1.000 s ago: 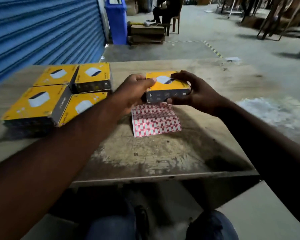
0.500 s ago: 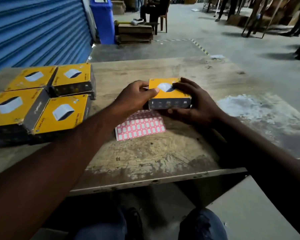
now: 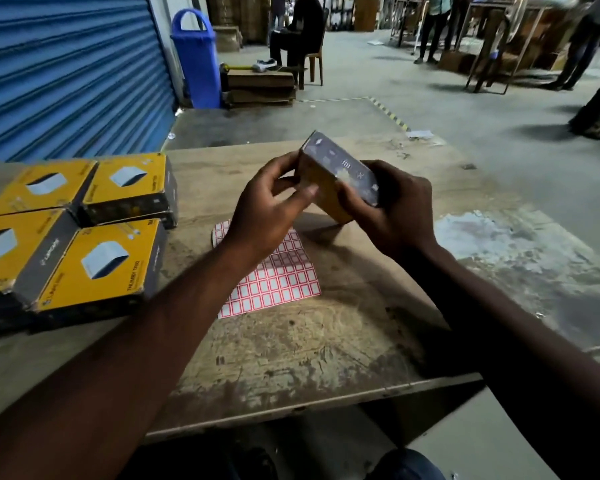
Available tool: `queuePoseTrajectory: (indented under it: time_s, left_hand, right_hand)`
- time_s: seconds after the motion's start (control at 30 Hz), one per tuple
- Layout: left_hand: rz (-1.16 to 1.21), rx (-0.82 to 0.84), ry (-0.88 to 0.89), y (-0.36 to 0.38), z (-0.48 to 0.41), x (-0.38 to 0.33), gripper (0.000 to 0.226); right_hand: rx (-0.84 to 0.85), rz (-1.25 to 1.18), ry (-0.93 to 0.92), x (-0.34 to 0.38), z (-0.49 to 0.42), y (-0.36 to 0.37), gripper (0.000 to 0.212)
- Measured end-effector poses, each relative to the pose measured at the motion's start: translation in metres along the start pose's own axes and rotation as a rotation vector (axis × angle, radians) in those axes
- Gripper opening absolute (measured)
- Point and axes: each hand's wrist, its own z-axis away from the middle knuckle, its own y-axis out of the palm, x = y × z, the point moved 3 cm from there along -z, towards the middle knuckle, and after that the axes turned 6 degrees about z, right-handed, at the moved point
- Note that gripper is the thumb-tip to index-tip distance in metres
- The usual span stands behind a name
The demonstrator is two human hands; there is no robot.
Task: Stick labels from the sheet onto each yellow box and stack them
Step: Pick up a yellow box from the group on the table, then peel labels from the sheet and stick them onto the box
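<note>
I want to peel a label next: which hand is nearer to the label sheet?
Left. The left hand is over the far edge of the label sheet; the right hand holds the box off to its right.

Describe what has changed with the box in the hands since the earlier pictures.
The yellow box was lifted and tipped. Earlier it was held flat, yellow face up, low by the label sheet. Now its grey side faces up. The left hand and right hand still grip it. The label sheet and the other boxes on the table stayed in place.
</note>
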Motion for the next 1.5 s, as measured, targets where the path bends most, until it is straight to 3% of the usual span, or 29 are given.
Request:
queuePoseTrajectory:
  time_s: [0.07,0.13,0.43,0.53,0.67,0.9,1.03,1.23,1.5]
  left_hand:
    - [-0.264,-0.058,0.088,-0.004,-0.005,0.001,0.056]
    - [-0.384,-0.082,0.122,-0.008,-0.01,0.001,0.051]
    - [-0.213,0.147,-0.156,0.002,-0.009,0.031,0.046]
    - [-0.224,0.146,-0.201,0.003,-0.006,0.036,0.047]
    - [-0.267,0.094,-0.185,0.0,-0.005,0.037,0.044]
    - [-0.379,0.118,-0.142,-0.003,0.002,0.031,0.048]
    - [-0.434,0.087,-0.112,-0.009,0.004,0.023,0.048]
    - [-0.497,0.078,-0.112,-0.018,0.006,0.022,0.049]
    - [-0.542,0.037,-0.181,-0.049,-0.003,0.025,0.033]
  right_hand:
    - [-0.014,-0.239,0.17,-0.006,-0.003,0.004,0.022]
    - [-0.033,-0.43,0.332,-0.013,-0.008,0.007,0.023]
    - [0.141,-0.541,0.681,-0.055,-0.033,0.021,0.031]
    - [0.246,-0.531,0.734,-0.067,-0.029,0.04,0.04]
    - [0.307,-0.498,0.7,-0.065,-0.023,0.051,0.04]
    - [0.41,-0.369,0.548,-0.058,-0.016,0.056,0.06]
    - [0.433,-0.37,0.551,-0.051,-0.014,0.061,0.059]
    - [0.471,-0.102,0.477,-0.044,-0.017,0.072,0.059]
    - [0.445,0.035,0.39,-0.044,-0.021,0.072,0.056]
